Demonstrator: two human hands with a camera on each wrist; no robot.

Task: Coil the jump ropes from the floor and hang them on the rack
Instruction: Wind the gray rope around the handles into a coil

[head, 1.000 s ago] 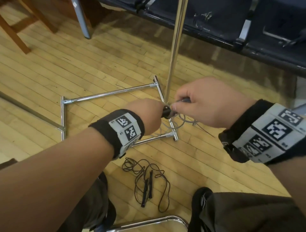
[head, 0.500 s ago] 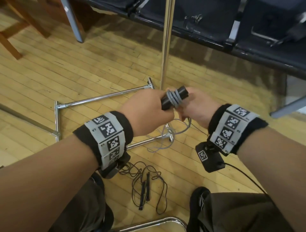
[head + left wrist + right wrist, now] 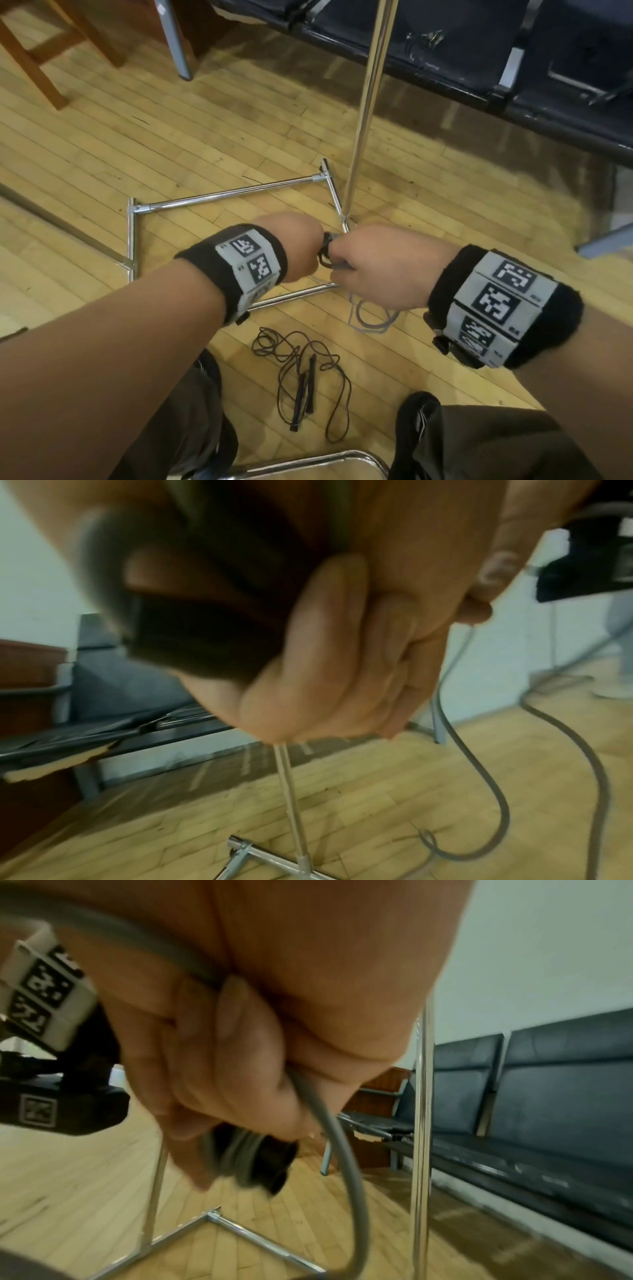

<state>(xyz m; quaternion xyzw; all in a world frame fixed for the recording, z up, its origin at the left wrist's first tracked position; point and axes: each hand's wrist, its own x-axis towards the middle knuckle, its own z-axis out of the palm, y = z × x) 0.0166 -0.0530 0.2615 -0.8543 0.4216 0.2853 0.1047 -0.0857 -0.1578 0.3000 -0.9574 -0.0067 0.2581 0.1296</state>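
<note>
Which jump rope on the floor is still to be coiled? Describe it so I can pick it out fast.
Start at the chrome rack base on the wood floor and come toward the person's knees. The dark brown rope lies there in a loose tangle, its two black handles side by side. Unlike the grey rope, no hand touches it.

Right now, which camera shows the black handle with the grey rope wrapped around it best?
The right wrist view: the handle pokes out below the fingers, grey turns visible. The head view shows a sliver between both hands; the left wrist view is blurry.
</note>
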